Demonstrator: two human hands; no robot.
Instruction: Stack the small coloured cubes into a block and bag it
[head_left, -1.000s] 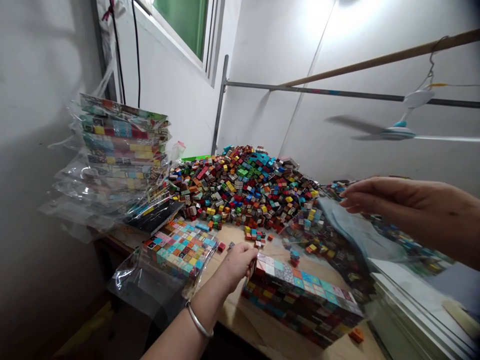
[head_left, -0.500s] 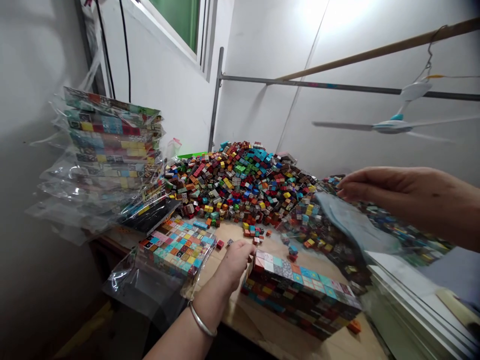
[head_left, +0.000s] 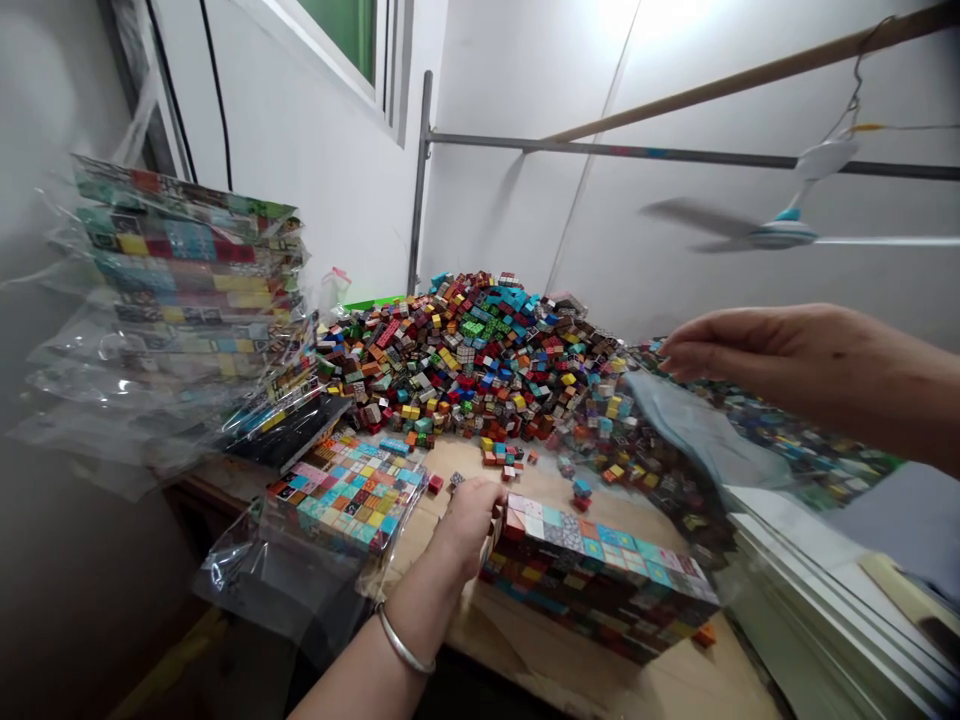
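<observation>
The left hand (head_left: 469, 515) is low in the middle of the frame, with a bangle (head_left: 405, 645) on its wrist, and its bent fingers lie against the left end of the block (head_left: 600, 575). The block is a long brick of small coloured cubes set tight in rows, and it lies on the table (head_left: 525, 655) in the lower centre, going a little toward the right. The fingers are hidden behind the knuckles, so I cannot tell if this hand clasps the end or only pushes on it. The right hand (head_left: 750, 350) is up at the right, well above the table. Its fingers are narrow and pinch the edge of a clear bag (head_left: 697, 435), which hangs down between the hand and the right end of the block. Behind them the heap (head_left: 487, 350) of loose cubes fills the middle of the frame, and some single cubes lie just beside the block. One pack (head_left: 349, 495) in film lies left of the left hand, a stack (head_left: 187, 290) of such packs stands at the left edge, and a fan (head_left: 772, 235) hangs at the upper right. To do this well, I think the left hand must press flat and straight on the end face so that no row bends or breaks out. The right hand should hold the bag taut and clear of the loose cubes.
</observation>
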